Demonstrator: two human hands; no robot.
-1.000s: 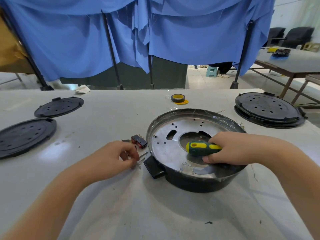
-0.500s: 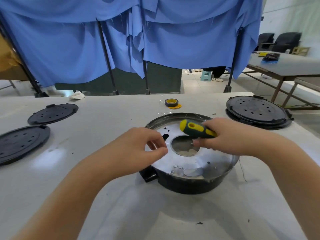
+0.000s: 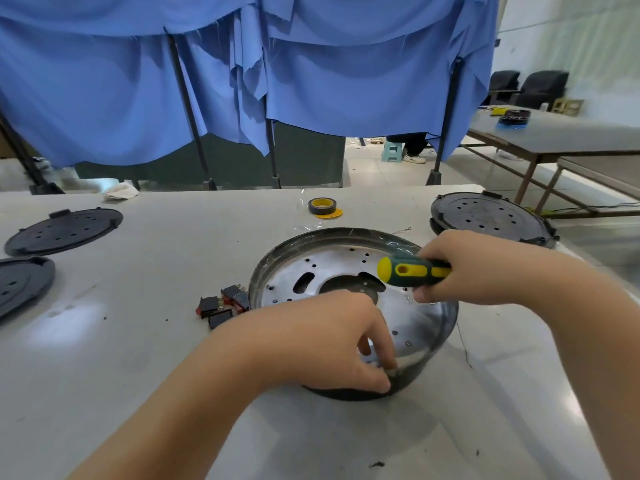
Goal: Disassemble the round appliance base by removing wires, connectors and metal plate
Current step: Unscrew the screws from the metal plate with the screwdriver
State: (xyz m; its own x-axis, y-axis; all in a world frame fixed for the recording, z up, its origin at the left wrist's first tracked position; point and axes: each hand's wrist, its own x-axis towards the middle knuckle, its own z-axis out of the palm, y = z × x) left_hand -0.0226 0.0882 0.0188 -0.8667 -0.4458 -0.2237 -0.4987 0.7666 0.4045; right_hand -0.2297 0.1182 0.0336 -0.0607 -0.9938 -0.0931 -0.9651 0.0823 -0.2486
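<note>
Head view: round appliance base (image 3: 349,389) sitting near the middle of the table (image 3: 145,358), metal plate (image 3: 349,268) seated inside it. Left hand (image 3: 332,341) reaching over the near rim, fingers curled and pinching at the plate's edge. Right hand (image 3: 485,268) over the far right side of the base, wrapped round a green-and-yellow screwdriver (image 3: 412,270) held sideways, blade hidden. Removed connectors (image 3: 225,304) lying just beside the base on its left.

Likely risks: fingers nicked on the thin plate edge while prying; base sliding on the smooth top for want of a firm brace; plate jamming if any fastener remains, which cannot be told from here.

Pale, scuffed table, scattered with dark specks; black perforated covers (image 3: 65,230) far left, a stack of them (image 3: 491,216) far right, tape roll (image 3: 322,206) beyond the base. Blue curtains (image 3: 311,81) behind, another work surface and chairs at right.
</note>
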